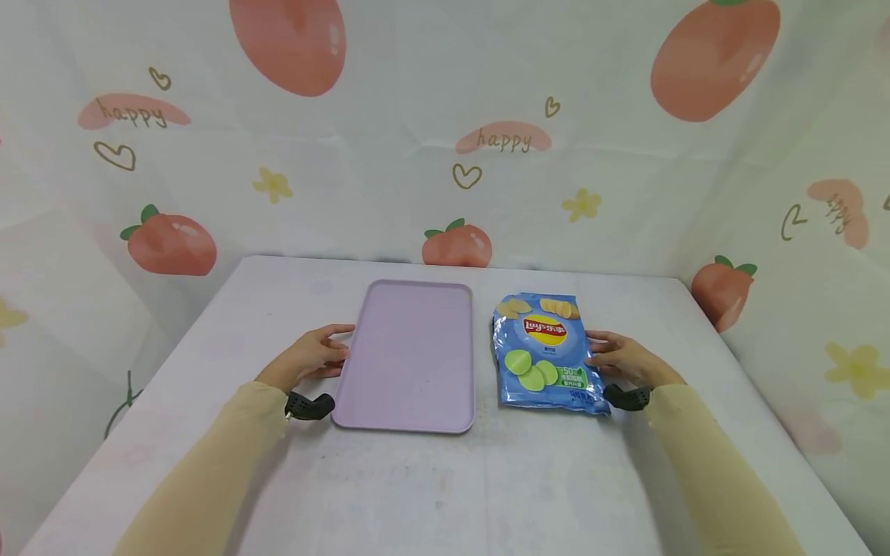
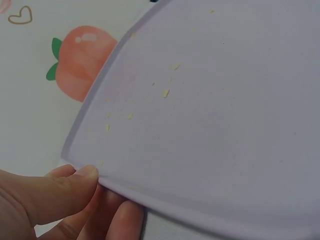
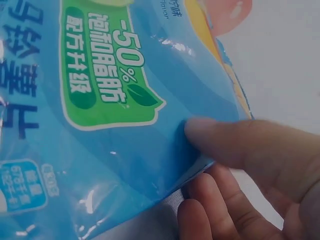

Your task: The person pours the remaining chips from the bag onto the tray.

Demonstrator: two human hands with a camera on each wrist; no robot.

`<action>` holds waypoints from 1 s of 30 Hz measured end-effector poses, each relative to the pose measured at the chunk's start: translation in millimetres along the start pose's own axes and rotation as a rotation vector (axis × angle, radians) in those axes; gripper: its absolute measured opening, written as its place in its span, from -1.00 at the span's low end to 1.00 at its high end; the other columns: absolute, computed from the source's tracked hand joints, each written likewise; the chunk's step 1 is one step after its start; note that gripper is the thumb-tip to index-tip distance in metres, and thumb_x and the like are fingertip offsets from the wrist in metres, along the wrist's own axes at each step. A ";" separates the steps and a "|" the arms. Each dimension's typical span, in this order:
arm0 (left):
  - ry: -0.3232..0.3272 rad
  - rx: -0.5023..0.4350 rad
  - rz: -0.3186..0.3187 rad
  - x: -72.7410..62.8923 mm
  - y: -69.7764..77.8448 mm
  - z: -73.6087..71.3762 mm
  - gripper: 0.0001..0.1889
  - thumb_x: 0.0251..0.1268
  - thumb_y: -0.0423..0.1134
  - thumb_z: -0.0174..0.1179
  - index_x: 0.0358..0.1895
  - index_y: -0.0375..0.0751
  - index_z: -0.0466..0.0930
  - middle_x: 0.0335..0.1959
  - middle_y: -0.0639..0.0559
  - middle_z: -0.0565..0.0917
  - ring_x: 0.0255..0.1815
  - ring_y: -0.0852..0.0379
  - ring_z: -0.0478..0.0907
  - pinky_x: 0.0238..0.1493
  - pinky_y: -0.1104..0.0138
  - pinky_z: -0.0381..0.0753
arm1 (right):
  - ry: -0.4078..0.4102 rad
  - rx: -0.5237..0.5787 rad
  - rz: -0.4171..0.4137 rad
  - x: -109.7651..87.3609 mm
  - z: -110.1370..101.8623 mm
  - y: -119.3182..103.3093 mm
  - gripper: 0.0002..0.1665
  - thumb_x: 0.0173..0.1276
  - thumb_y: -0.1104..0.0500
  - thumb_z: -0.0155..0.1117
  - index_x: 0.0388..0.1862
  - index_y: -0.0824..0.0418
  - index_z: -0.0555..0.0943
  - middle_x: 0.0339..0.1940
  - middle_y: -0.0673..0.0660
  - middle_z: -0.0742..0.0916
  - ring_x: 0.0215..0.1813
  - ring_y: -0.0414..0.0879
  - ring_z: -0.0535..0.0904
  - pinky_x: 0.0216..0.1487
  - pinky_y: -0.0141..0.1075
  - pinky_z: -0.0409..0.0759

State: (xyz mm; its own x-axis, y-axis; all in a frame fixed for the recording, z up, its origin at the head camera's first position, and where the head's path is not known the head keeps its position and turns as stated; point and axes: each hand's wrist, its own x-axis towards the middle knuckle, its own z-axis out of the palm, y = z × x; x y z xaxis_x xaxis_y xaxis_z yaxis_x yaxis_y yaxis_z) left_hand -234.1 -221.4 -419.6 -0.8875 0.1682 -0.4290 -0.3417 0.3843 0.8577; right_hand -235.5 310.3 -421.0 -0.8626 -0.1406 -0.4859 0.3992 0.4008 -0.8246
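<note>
A lilac rectangular tray [image 1: 409, 355] with a low rim is on the white table, left of the middle. My left hand [image 1: 306, 359] pinches its left edge; in the left wrist view the thumb [image 2: 88, 171] lies at the rim with fingers curled below. Pale yellow crumbs [image 2: 166, 93] are scattered over the tray. To the right is a blue Lay's potato chip bag [image 1: 549, 351], printed side up. My right hand [image 1: 629, 361] grips the bag's right edge, thumb [image 3: 200, 131] on top and the other fingers at its underside, partly hidden.
The white table [image 1: 389, 494] reaches back to a hanging cloth [image 1: 389, 154] printed with peaches, hearts and flowers, which also covers both sides. A black device [image 1: 309, 406] sits at the left wrist and a similar device [image 1: 628, 398] at the right. A thin dark cord [image 1: 121, 408] shows at the left.
</note>
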 end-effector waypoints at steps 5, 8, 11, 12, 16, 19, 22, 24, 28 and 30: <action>0.012 0.001 -0.011 -0.4 0.1 0.6 -0.32 0.38 -0.41 0.13 0.51 -0.13 0.10 -0.06 -0.06 0.51 -0.32 0.26 0.53 -0.28 0.41 0.66 | 0.009 -0.018 0.010 -2.1 3.0 -3.0 -0.02 0.35 0.18 0.30 0.57 0.25 -0.05 0.39 0.43 0.28 0.17 0.03 0.48 0.16 -0.24 0.59; 0.022 0.002 -0.021 -0.4 0.6 1.2 -0.32 0.37 -0.41 0.13 0.51 -0.13 0.10 -0.07 -0.06 0.51 -0.32 0.25 0.52 -0.28 0.40 0.66 | 0.027 -0.020 0.020 -3.2 5.4 -4.4 -0.01 0.37 0.16 0.29 0.57 0.24 -0.08 0.42 0.44 0.25 0.28 0.15 0.41 0.28 -0.12 0.49; 0.030 -0.002 -0.027 0.5 0.5 1.5 -0.33 0.37 -0.42 0.13 0.50 -0.13 0.11 -0.08 -0.06 0.51 -0.32 0.24 0.53 -0.28 0.40 0.66 | 0.056 -0.044 0.038 -5.1 8.6 -6.5 0.01 0.37 0.13 0.29 0.58 0.23 -0.10 0.45 0.45 0.22 0.37 0.25 0.32 0.37 -0.03 0.38; 0.033 -0.003 -0.027 0.8 0.3 1.6 -0.33 0.37 -0.43 0.13 0.50 -0.13 0.12 -0.08 -0.06 0.51 -0.32 0.23 0.53 -0.29 0.39 0.66 | 0.066 -0.052 0.048 -6.1 9.7 -7.7 0.01 0.37 0.11 0.28 0.58 0.22 -0.10 0.46 0.45 0.21 0.39 0.26 0.29 0.39 -0.01 0.35; 0.035 0.003 -0.021 2.0 -0.6 1.7 -0.34 0.37 -0.43 0.12 0.50 -0.13 0.13 -0.06 -0.08 0.50 -0.31 0.22 0.53 -0.29 0.39 0.66 | 0.112 -0.096 0.072 -8.0 14.3 -11.4 0.00 0.37 0.08 0.29 0.58 0.22 -0.08 0.46 0.46 0.20 0.40 0.29 0.25 0.41 0.03 0.31; 0.035 0.009 -0.022 2.2 -1.0 1.9 -0.34 0.38 -0.42 0.12 0.50 -0.13 0.13 -0.05 -0.09 0.50 -0.30 0.21 0.52 -0.29 0.39 0.66 | 0.144 -0.122 0.075 -7.3 17.8 -12.5 -0.03 0.37 0.11 0.29 0.56 0.25 -0.03 0.44 0.47 0.22 0.36 0.28 0.26 0.40 0.04 0.32; 0.035 0.005 -0.026 2.3 -1.0 1.7 -0.34 0.38 -0.42 0.12 0.50 -0.12 0.13 -0.04 -0.09 0.49 -0.30 0.21 0.53 -0.27 0.38 0.66 | 0.171 -0.139 0.086 -4.7 20.7 -13.0 -0.06 0.36 0.15 0.29 0.56 0.25 0.00 0.42 0.47 0.25 0.35 0.28 0.28 0.39 0.04 0.34; 0.035 -0.002 -0.028 2.1 -0.8 1.5 -0.34 0.38 -0.42 0.12 0.50 -0.11 0.13 -0.05 -0.08 0.48 -0.30 0.21 0.53 -0.27 0.39 0.66 | 0.184 -0.144 0.093 -3.1 21.9 -13.5 -0.07 0.37 0.16 0.28 0.56 0.25 0.00 0.42 0.47 0.25 0.36 0.29 0.28 0.39 0.05 0.34; 0.033 -0.021 -0.022 1.2 -0.8 1.5 -0.34 0.37 -0.44 0.12 0.50 -0.13 0.13 -0.09 -0.06 0.49 -0.33 0.22 0.54 -0.29 0.39 0.66 | 0.205 -0.132 0.088 -2.1 22.6 -15.2 -0.11 0.39 0.20 0.25 0.55 0.24 0.02 0.41 0.47 0.27 0.37 0.29 0.28 0.38 0.06 0.33; 0.032 -0.028 -0.018 0.9 -1.0 1.7 -0.34 0.37 -0.44 0.11 0.50 -0.14 0.13 -0.11 -0.05 0.50 -0.35 0.22 0.54 -0.29 0.39 0.66 | 0.208 -0.122 0.070 -3.5 22.6 -16.1 -0.13 0.40 0.21 0.23 0.55 0.24 0.02 0.41 0.47 0.28 0.35 0.28 0.30 0.37 0.06 0.35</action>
State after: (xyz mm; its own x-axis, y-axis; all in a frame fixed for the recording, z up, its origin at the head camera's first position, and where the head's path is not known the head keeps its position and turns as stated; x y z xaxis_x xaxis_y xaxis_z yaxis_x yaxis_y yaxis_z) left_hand -234.0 -220.1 -421.4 -0.8905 0.1320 -0.4353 -0.3658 0.3612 0.8578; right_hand -232.0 283.9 -412.6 -0.8845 0.0761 -0.4604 0.4311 0.5108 -0.7438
